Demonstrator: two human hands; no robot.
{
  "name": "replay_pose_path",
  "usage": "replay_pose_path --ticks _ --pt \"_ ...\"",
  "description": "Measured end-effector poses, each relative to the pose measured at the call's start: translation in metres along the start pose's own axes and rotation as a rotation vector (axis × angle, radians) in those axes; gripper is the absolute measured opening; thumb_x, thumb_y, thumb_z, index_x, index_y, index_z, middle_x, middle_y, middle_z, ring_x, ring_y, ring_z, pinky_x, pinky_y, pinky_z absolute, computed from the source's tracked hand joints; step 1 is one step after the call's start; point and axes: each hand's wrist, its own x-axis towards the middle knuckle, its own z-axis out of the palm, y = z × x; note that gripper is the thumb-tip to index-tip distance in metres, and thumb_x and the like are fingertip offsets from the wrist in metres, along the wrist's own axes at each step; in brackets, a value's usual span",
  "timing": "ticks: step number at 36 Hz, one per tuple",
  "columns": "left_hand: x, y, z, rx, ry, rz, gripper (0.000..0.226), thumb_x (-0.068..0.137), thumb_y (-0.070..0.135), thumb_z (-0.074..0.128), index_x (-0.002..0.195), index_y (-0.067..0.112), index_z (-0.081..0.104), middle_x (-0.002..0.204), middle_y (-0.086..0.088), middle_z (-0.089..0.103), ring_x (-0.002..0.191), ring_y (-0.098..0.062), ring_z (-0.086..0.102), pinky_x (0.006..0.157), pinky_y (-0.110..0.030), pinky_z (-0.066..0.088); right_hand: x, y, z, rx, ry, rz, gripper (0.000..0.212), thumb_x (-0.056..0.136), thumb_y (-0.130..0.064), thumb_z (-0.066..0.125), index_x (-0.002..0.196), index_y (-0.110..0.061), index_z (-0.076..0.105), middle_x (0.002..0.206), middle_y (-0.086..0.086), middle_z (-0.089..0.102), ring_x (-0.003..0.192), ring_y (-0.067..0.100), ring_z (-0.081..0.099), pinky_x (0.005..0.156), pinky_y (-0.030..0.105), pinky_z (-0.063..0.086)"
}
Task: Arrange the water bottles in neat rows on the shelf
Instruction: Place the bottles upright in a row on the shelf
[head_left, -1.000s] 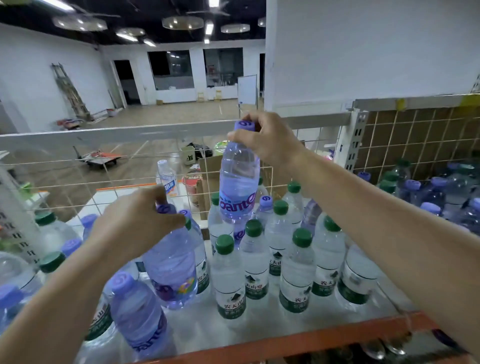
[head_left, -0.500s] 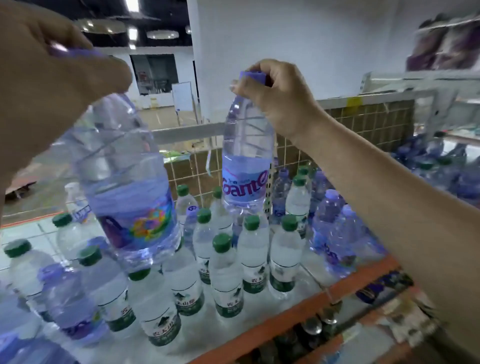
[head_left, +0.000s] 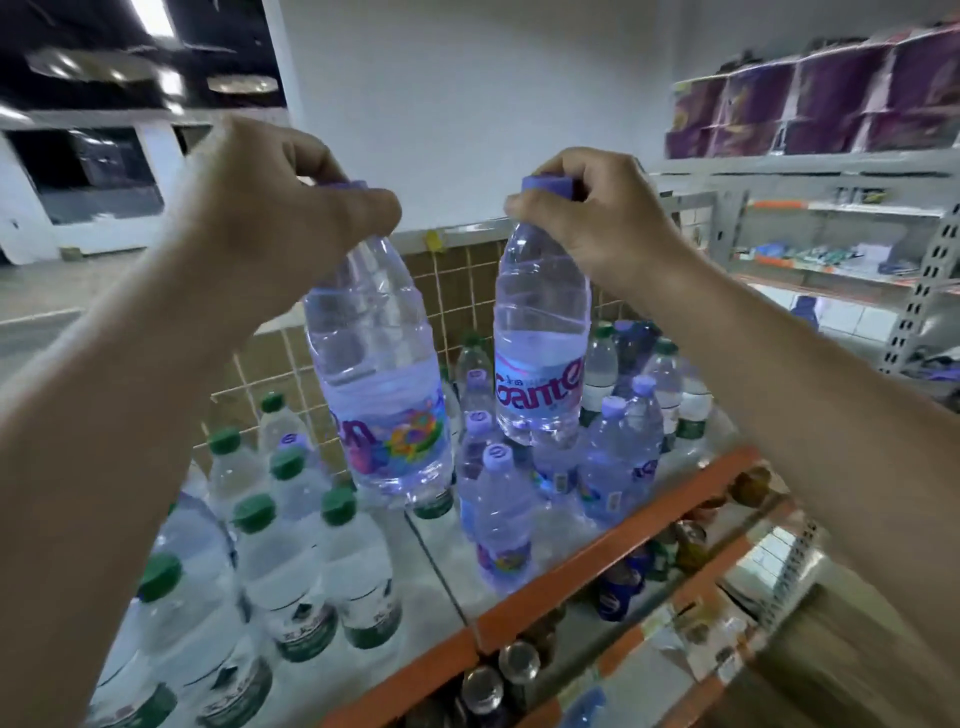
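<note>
While both bottles hang above the shelf (head_left: 613, 540), the step is carrying. Left hand (head_left: 291, 208) pinches one clear purple-capped plastic bottle (head_left: 379, 384) by its cap; right hand (head_left: 597, 218) pinches another (head_left: 540, 358). Next move likely calls for lowering each upright beside the purple-capped group (head_left: 550, 467), clear of the green-capped rows (head_left: 291, 545).

Both lifted bottles, the left bottle (head_left: 382, 384) and the right bottle (head_left: 540, 364), are clear, glossy plastic with ribbed shoulders, shiny printed film labels and matt purple caps. The green-capped bottles (head_left: 291, 566) look the same (white labels, duller caps). The shelf (head_left: 613, 558) has a smooth painted orange metal edge and a pale, reflective deck; its back grid (head_left: 457, 291) is thin coated wire.
</note>
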Motion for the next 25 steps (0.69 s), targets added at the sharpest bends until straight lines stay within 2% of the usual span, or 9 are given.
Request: replay_pose_path --ticks 3,6,10,12,15,18,20,22,25 --pt "0.008 0.028 0.039 -0.047 0.007 -0.034 0.026 0.079 0.028 0.068 0.061 0.019 0.052 0.034 0.024 0.048 0.031 0.006 0.044 0.033 -0.006 0.030 0.002 0.031 -0.033 -0.043 -0.015 0.011 0.017 0.075 -0.044 0.071 0.070 -0.030 0.061 0.070 -0.014 0.057 0.073 0.012 0.058 0.078 0.042 0.055" --pt "0.016 0.042 0.072 -0.007 0.090 -0.067 0.023 0.070 0.035 0.068 0.063 0.014 0.061 0.038 0.014 0.053 0.034 -0.002 0.044 0.046 -0.016 0.033 0.003 0.059 -0.062 -0.045 -0.016 0.008 0.017 0.074 -0.044 0.070 0.071 -0.030 0.061 0.070 -0.013 0.058 0.072 0.012 0.058 0.073 0.038 0.053" --pt "0.024 0.066 0.116 -0.020 0.139 -0.085 0.026 0.065 0.038 0.064 0.068 0.012 0.064 0.063 -0.006 0.064 0.057 -0.021 0.055 0.060 -0.033 0.046 0.006 0.089 -0.096 -0.049 0.013 0.015 0.019 0.070 -0.047 0.068 0.067 -0.031 0.057 0.064 -0.014 0.053 0.067 0.010 0.053 0.067 0.031 0.046" --pt "0.029 0.076 0.135 -0.027 0.164 -0.086 0.024 0.068 0.038 0.065 0.073 0.013 0.066 0.064 -0.005 0.061 0.060 -0.023 0.055 0.061 -0.032 0.045 0.009 0.102 -0.112 -0.047 0.031 0.026 0.021 0.067 -0.051 0.065 0.067 -0.033 0.056 0.066 -0.015 0.052 0.068 0.011 0.053 0.069 0.031 0.046" --pt "0.039 0.089 0.160 0.005 0.166 -0.106 0.022 0.072 0.035 0.067 0.080 0.015 0.067 0.063 0.001 0.057 0.058 -0.017 0.054 0.060 -0.027 0.049 0.012 0.122 -0.136 -0.095 0.053 0.033 0.020 0.076 -0.042 0.070 0.068 -0.033 0.054 0.067 -0.015 0.052 0.068 0.009 0.051 0.068 0.027 0.044" --pt "0.050 0.101 0.183 -0.005 0.146 -0.105 0.024 0.067 0.039 0.065 0.080 0.018 0.067 0.070 -0.002 0.063 0.074 -0.028 0.066 0.072 -0.044 0.058 0.015 0.139 -0.156 -0.121 0.072 0.049 0.021 0.076 -0.042 0.068 0.067 -0.032 0.053 0.068 -0.014 0.053 0.071 0.014 0.054 0.068 0.030 0.047" --pt "0.059 0.105 0.199 0.010 0.141 -0.091 0.021 0.072 0.037 0.065 0.082 0.019 0.066 0.068 0.004 0.059 0.076 -0.027 0.064 0.072 -0.040 0.056 0.019 0.152 -0.168 -0.139 0.106 0.071 0.018 0.075 -0.042 0.067 0.068 -0.032 0.054 0.073 -0.008 0.059 0.077 0.021 0.061 0.073 0.039 0.052" --pt "0.068 0.107 0.215 0.030 0.145 -0.075 0.020 0.077 0.035 0.065 0.085 0.017 0.066 0.066 0.007 0.055 0.074 -0.023 0.059 0.066 -0.033 0.049 0.022 0.166 -0.180 -0.167 0.130 0.091 0.016 0.078 -0.037 0.069 0.071 -0.030 0.056 0.078 -0.003 0.063 0.082 0.025 0.065 0.077 0.039 0.054" --pt "0.082 0.112 0.238 0.024 0.150 -0.059 0.024 0.079 0.034 0.064 0.088 0.011 0.067 0.065 0.007 0.054 0.070 -0.020 0.054 0.061 -0.027 0.042 0.028 0.190 -0.198 -0.237 0.157 0.097 0.013 0.080 -0.037 0.069 0.080 -0.027 0.061 0.070 -0.014 0.056 0.075 0.016 0.057 0.073 0.033 0.051"
